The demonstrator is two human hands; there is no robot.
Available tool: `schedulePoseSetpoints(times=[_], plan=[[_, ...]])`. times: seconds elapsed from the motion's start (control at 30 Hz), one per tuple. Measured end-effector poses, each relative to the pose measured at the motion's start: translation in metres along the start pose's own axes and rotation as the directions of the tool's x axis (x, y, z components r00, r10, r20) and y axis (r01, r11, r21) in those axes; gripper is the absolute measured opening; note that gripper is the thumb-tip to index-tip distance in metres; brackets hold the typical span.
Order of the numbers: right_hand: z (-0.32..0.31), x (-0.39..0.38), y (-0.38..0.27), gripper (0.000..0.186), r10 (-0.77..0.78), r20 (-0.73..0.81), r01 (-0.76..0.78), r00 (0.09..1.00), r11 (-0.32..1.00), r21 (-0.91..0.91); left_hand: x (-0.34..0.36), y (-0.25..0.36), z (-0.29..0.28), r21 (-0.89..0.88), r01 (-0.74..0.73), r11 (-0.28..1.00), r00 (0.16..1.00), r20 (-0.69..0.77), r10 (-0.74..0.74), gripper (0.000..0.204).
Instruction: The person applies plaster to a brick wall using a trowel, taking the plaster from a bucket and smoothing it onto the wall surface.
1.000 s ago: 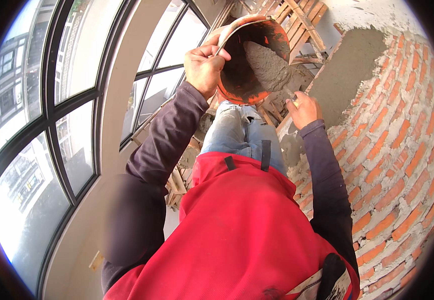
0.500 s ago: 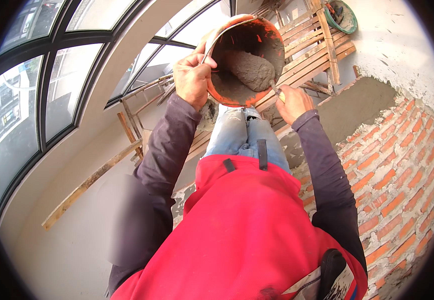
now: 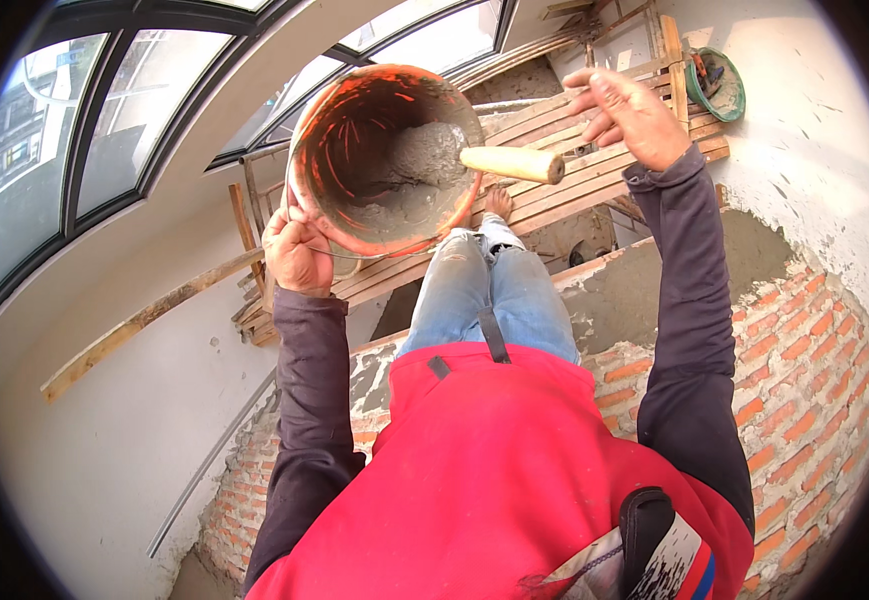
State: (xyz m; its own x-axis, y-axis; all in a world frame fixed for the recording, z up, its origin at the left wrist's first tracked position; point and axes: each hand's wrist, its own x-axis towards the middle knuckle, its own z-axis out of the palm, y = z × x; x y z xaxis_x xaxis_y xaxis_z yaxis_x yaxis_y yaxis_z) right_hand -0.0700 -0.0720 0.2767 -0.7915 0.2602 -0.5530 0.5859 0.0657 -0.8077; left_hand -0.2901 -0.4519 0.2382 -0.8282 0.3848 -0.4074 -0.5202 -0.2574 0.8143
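My left hand grips the rim of an orange bucket at its lower left. The bucket is tilted, its mouth facing me, with wet grey mortar inside. A trowel rests in the bucket, its pale wooden handle sticking out past the right rim and its blade hidden under a heap of mortar. To the right of that handle, my right hand is raised with fingers apart. It touches neither the trowel nor the bucket.
Below me is a wooden plank platform, where a bare foot shows. A green basin with tools stands at its far right. The brick wall to the right is partly covered in mortar. Black-framed windows curve along the left, above a wooden board.
My right hand has let go of the trowel handle and moved up and right. The bucket has shifted left and down in my left hand. The trowel stays in the bucket.
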Motion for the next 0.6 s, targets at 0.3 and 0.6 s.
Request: schedulePoseSetpoints(times=[0.3, 0.6], plan=[[0.131, 0.06, 0.222, 0.028, 0.564, -0.113, -0.415, 0.818, 0.715, 0.563, -0.022, 0.053, -0.094, -0.018, -0.155, 0.988, 0.972, -0.179, 0.149, 0.021], [0.404, 0.152, 0.315, 0.03, 0.724, 0.205, -0.675, 0.659, 0.449, 0.586, 0.007, 0.049, -0.191, 0.131, 0.009, 0.991, 0.91, -0.413, 0.046, 0.019]])
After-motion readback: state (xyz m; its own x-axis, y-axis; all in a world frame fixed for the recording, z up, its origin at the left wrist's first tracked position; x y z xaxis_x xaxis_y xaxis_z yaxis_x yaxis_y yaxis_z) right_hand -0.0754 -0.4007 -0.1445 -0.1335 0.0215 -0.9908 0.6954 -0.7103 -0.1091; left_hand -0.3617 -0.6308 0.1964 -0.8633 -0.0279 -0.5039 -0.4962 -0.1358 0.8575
